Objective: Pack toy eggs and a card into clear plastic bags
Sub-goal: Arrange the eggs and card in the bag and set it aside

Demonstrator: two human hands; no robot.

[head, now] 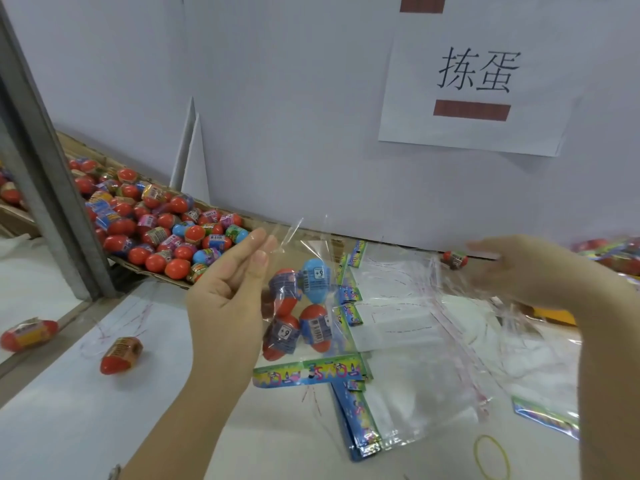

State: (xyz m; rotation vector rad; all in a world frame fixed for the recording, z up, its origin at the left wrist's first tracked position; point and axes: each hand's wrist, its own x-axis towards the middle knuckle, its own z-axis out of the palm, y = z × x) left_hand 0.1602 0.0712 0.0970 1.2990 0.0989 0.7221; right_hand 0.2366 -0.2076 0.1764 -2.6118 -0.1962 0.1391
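My left hand (232,299) is raised over the table, its fingertips pinching the top edge of a clear plastic bag (304,251). Inside that bag hang several toy eggs, one blue (315,280) and the others red (313,327), above a colourful card strip (308,373) at its bottom. My right hand (526,268) is blurred at the right. Its fingers lie against crinkled clear plastic on the stack of empty bags (408,341). Whether it grips that plastic is unclear. A single red egg (455,259) lies just beyond its fingertips.
A cardboard tray (145,268) heaped with red and blue eggs runs along the back left beside a metal post (45,168). Two loose eggs (121,355) (27,334) lie at the left. A yellow rubber band (491,460) lies front right. A white partition (294,133) closes the back.
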